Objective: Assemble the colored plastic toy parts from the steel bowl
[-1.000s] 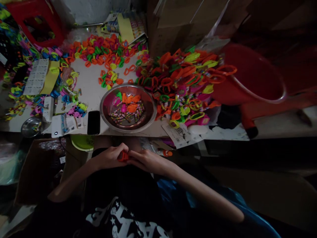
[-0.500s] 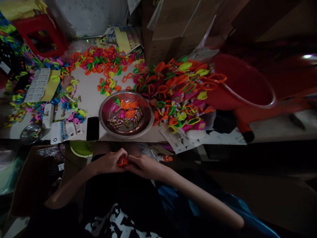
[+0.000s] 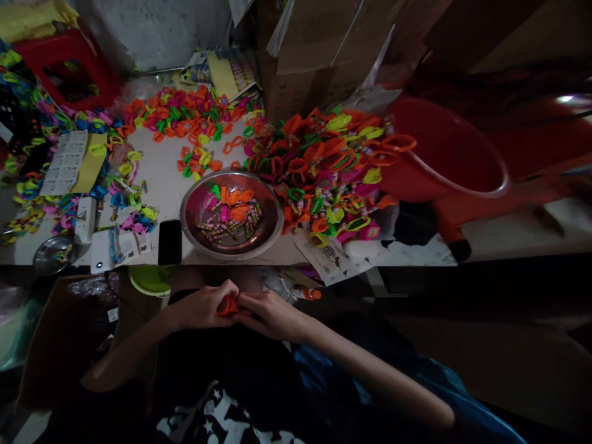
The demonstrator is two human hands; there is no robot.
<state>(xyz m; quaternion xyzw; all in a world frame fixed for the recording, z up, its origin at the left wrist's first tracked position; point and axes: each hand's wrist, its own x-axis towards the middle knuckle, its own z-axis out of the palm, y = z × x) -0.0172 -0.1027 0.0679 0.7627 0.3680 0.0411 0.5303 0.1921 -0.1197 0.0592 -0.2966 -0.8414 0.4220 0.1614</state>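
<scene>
Both hands remain together below the table edge: left hand (image 3: 203, 306) and right hand (image 3: 268, 313) pinch one small orange plastic piece (image 3: 227, 305) between their fingertips. Grip and position are unchanged over the last second; work on this piece continues. The steel bowl (image 3: 194, 237) sits just beyond the hands.
</scene>
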